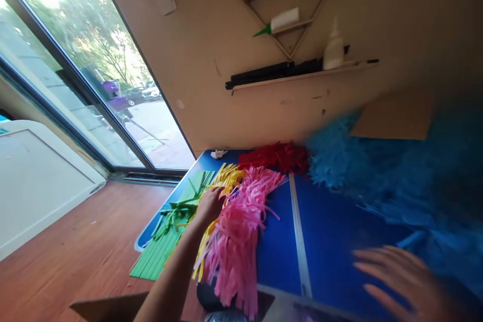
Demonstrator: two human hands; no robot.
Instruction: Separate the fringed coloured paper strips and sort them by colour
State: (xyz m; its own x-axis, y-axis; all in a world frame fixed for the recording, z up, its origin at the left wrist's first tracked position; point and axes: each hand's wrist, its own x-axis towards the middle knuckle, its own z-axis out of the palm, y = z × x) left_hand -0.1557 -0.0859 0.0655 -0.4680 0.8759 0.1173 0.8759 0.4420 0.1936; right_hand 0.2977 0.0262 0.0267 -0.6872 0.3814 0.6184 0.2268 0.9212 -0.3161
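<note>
My left hand [210, 205] reaches over the table to the left edge of a pile of pink fringed tissue paper [241, 221]. Its fingers are curled closed at the pink strips, though their tips are partly hidden. Yellow fringed paper [228, 177] lies under and beyond this hand, and green fringed paper [181, 219] is just left of it. My right hand [396, 279], blurred by motion, hovers over the blue tabletop [332, 231] with its fingers apart and nothing in them. It is nearest to a big heap of blue fringed paper [377, 176].
Red fringed paper [277, 156] lies along the wall. Brown cardboard [394, 115] rests on the blue heap. A wall shelf holds a white squeeze bottle [334, 50] and black rods [260, 74]; another bottle [285, 19] lies above. A glass door [124, 85] is at left.
</note>
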